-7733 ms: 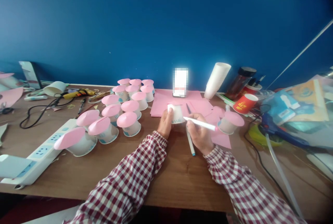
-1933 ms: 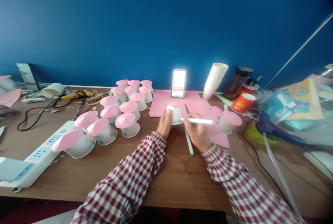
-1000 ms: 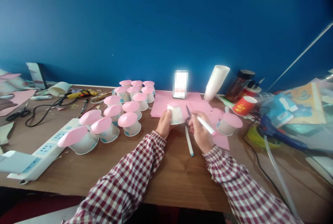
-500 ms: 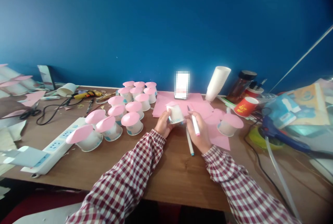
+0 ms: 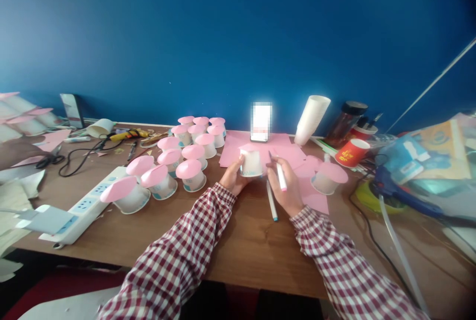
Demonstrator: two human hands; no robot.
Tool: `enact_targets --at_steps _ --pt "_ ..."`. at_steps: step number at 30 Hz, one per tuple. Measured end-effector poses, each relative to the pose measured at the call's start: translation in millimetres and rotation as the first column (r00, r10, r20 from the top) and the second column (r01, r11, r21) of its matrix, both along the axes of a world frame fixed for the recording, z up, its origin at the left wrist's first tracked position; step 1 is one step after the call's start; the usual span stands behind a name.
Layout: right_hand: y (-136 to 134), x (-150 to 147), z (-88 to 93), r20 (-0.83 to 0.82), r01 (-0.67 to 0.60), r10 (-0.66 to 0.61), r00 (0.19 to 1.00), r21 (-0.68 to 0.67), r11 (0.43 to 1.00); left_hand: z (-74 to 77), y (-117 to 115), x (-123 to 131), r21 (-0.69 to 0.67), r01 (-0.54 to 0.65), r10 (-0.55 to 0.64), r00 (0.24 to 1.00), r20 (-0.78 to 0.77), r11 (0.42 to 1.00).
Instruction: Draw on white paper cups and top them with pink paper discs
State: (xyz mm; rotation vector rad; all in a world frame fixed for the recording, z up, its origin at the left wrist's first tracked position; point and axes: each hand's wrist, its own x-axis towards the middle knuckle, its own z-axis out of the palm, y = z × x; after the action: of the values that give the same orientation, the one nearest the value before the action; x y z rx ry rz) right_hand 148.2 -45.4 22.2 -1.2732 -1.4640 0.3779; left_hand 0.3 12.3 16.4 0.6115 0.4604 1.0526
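My left hand (image 5: pixel 233 177) is closed around the side of a white paper cup (image 5: pixel 252 163), which is upside down with pink paper on top. My right hand (image 5: pixel 285 186) grips a white marker pen (image 5: pixel 280 176) with a pink end; its dark tip points up and left, close to the cup but apart from it. Below the hands, a second marker (image 5: pixel 271 202) with a blue-green end lies on the table. To the left, several upturned cups with pink paper discs (image 5: pixel 191 176) stand in rows. Another such cup (image 5: pixel 329 178) stands right of my right hand.
Pink paper sheets (image 5: pixel 228 149) lie behind my hands, with a phone (image 5: pixel 261 121) propped upright there. A stack of white cups (image 5: pixel 312 119) leans at the back. A white power strip (image 5: pixel 85 206) is at left, a blue-handled tool (image 5: pixel 405 193) at right. Another person's hand (image 5: pixel 18 154) shows far left.
The cup in my left hand has turned more upright, showing more of its side wall. My right hand keeps the marker in nearly the same spot. The view has shifted slightly.
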Motion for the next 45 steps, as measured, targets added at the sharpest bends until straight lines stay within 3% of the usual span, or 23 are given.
enact_targets --at_steps 12,21,29,31,33,35,37,39,40,42,45 --pt "1 2 8.0 -0.227 -0.177 0.148 0.963 -0.115 0.978 -4.5 -4 3 0.113 0.194 -0.196 0.98 0.012 0.975" --pt "-1 4 5.7 -0.255 -0.245 0.198 0.947 -0.169 0.955 -14.7 0 9 0.134 0.177 -0.174 0.984 -0.032 0.975" --pt "-1 2 6.9 -0.388 -0.253 0.171 0.906 -0.17 0.953 -7.0 -7 9 0.15 0.177 -0.174 0.984 -0.028 0.973" --pt "0 3 4.8 -0.434 -0.229 0.14 0.89 -0.16 0.96 -4.3 -7 9 0.081 0.116 -0.11 0.992 -0.067 0.99" --pt "1 4 3.9 -0.475 -0.201 0.091 0.875 -0.185 0.962 -3.2 -8 9 -0.023 -0.039 0.035 0.989 -0.141 0.999" --pt "1 5 5.3 -0.506 -0.174 0.042 0.861 -0.216 0.961 -4.0 -9 10 -0.066 -0.225 0.206 0.953 -0.221 0.972" --pt "-1 5 8.4 -0.513 -0.156 0.019 0.858 -0.224 0.962 -6.0 -15 9 0.015 -0.375 0.363 0.884 -0.295 0.927" --pt "-2 4 11.2 -0.488 -0.135 0.018 0.873 -0.205 0.97 -8.1 -25 6 0.228 -0.423 0.48 0.79 -0.382 0.877" --pt "-3 3 11.9 -0.465 -0.128 0.025 0.885 -0.191 0.973 -8.9 -33 4 0.369 -0.379 0.517 0.743 -0.425 0.849" --pt "-3 2 12.0 -0.421 -0.114 0.037 0.906 -0.159 0.981 -9.4 -49 -1 0.613 -0.183 0.555 0.668 -0.495 0.768" --pt "-2 -1 10.8 -0.381 -0.126 0.061 0.923 -0.147 0.981 -7.7 -72 -6 0.753 0.096 0.559 0.611 -0.561 0.651"
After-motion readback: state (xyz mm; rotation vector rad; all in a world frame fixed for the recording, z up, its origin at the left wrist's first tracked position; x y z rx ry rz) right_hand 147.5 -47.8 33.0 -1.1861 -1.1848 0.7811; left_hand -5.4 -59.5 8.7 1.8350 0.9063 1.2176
